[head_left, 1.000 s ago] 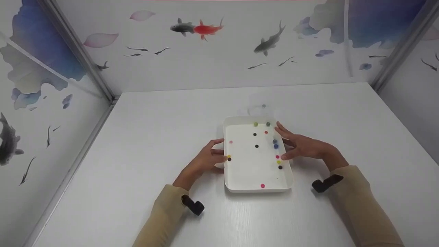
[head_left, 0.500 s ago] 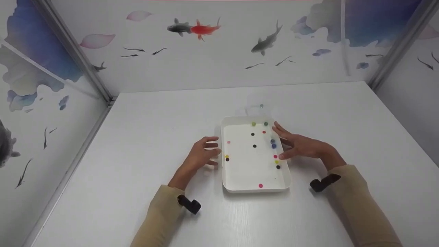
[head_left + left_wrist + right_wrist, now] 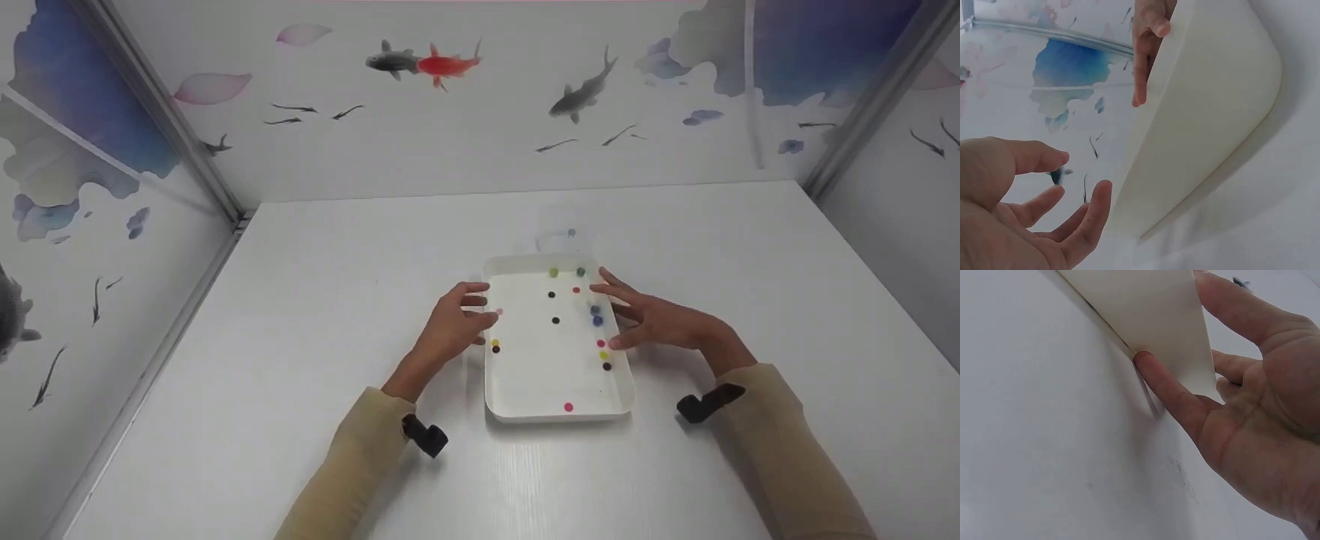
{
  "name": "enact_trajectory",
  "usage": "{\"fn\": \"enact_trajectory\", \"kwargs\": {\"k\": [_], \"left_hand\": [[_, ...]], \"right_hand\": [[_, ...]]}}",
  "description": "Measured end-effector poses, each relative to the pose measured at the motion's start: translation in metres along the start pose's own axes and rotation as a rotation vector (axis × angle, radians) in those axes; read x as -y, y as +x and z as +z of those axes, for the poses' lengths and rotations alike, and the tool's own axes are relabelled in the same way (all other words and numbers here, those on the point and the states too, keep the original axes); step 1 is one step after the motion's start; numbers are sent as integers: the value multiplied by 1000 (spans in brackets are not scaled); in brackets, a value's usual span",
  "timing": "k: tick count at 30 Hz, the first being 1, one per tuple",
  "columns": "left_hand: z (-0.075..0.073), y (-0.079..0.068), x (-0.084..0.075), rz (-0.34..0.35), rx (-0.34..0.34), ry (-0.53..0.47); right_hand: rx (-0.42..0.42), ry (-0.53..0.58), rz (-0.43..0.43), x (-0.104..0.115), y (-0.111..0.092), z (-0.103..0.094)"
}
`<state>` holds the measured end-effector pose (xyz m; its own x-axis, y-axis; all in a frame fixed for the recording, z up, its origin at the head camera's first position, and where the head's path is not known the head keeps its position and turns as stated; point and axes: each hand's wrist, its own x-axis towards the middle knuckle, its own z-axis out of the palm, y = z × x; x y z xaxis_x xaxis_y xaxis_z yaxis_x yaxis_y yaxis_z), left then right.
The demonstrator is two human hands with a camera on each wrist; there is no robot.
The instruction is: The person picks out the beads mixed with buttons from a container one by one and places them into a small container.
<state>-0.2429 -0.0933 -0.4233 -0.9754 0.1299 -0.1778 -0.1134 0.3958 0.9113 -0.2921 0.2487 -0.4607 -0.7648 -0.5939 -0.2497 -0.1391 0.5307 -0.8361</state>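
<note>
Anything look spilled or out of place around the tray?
One greyish bead sits beyond the far edge of the tray, apart from the other beads inside. A faint clear object shows around it, so I can't tell whether it's spilled or contained. No damage shows.

Between the left hand [image 3: 448,330] and the right hand [image 3: 664,319], the small round pieces [image 3: 556,320] show too small for detail; beyond them, a see-through object [image 3: 562,240], perhaps a container, is too faint to make out. By the right hand, its wrist view cuts off the tray [image 3: 1145,309] at the top, the inside hidden
</note>
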Motion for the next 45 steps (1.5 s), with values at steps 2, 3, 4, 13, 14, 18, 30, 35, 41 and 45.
{"fn": "enact_trajectory", "kwargs": {"k": [2, 3, 4, 13, 14, 18, 30, 35, 41, 45], "left_hand": [[3, 1, -4, 4, 15, 15], [4, 1, -6, 6, 21, 23], [5, 1, -8, 4, 25, 30], [15, 8, -27, 2, 65, 69], [16, 9, -29, 3, 71, 69], [24, 13, -39, 35, 67, 62], [32, 34, -44, 185, -52, -54], [32, 42, -44, 173, -91, -62], [38, 51, -41, 155, -93, -39], [39, 56, -42, 154, -106, -23]], "right_hand": [[-5, 2, 2, 1, -1, 0], [-8, 6, 4, 1, -1, 1], [-11, 7, 5, 1, -2, 1], [-20, 15, 27, 3, -3, 3], [-20, 16, 31, 3, -2, 3], [-26, 11, 59, 4, -2, 3], [-33, -5, 71, 7, -1, 4], [-32, -3, 56, 6, -1, 4], [-32, -6, 43, 3, -2, 3], [-28, -2, 24, 3, -3, 2]]}}
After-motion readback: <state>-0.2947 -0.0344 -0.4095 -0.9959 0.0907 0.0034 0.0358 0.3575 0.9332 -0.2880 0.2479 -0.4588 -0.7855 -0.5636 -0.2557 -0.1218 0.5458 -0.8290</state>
